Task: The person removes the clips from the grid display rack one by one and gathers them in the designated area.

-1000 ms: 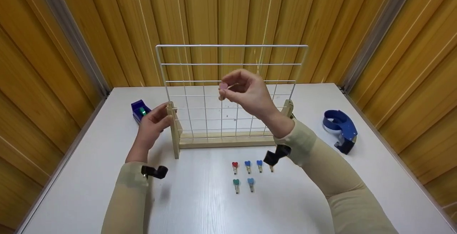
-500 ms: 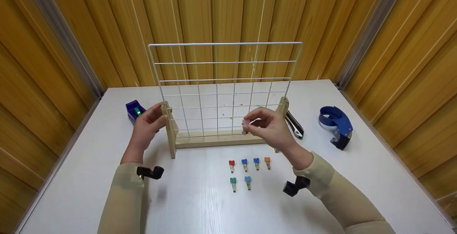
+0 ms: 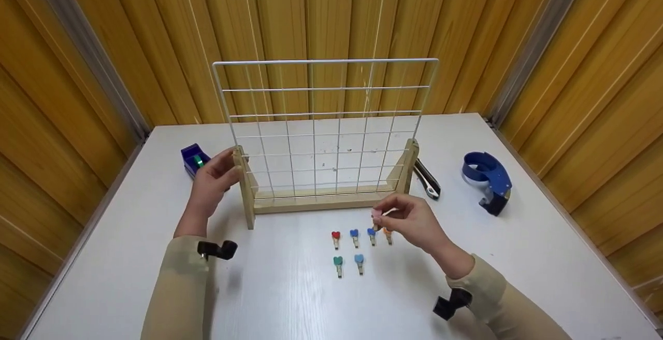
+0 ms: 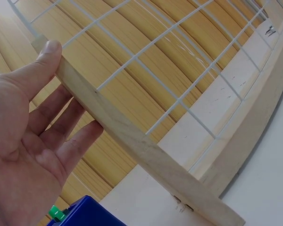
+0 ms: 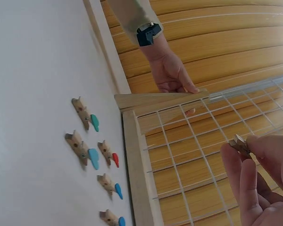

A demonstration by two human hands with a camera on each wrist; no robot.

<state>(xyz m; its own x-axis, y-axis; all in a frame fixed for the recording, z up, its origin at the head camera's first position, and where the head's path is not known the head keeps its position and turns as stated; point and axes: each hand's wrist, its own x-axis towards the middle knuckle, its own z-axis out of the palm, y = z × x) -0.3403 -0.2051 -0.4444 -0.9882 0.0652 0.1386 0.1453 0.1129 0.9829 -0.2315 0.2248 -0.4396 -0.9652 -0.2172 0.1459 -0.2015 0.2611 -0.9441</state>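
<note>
A white wire grid rack (image 3: 326, 62) stands on the table in a wooden base. My left hand (image 3: 210, 187) grips the top of its left wooden post (image 4: 127, 132), thumb on one side and fingers on the other. Between the thumb and fingers of my right hand (image 3: 414, 224) is a small wooden clothespin (image 5: 240, 145) with a pink top, held over the rows of clothespins. Those lying on the table have heart tops: red (image 3: 336, 239), green (image 3: 338, 266), light blue (image 3: 359, 264), two dark blue ones (image 3: 354, 237), and an orange one (image 3: 388, 235), partly covered by my right hand.
A purple-blue tape dispenser (image 3: 192, 156) with green tape sits beyond my left hand. Right of the rack lie a black and white stapler-like tool (image 3: 428, 180) and a blue tape gun (image 3: 488, 179). Wood-patterned walls (image 3: 326, 13) enclose the table.
My right hand, with the pink clothespin, has come down and right from in front of the grid to above the loose clothespins. My left hand stays on the post.
</note>
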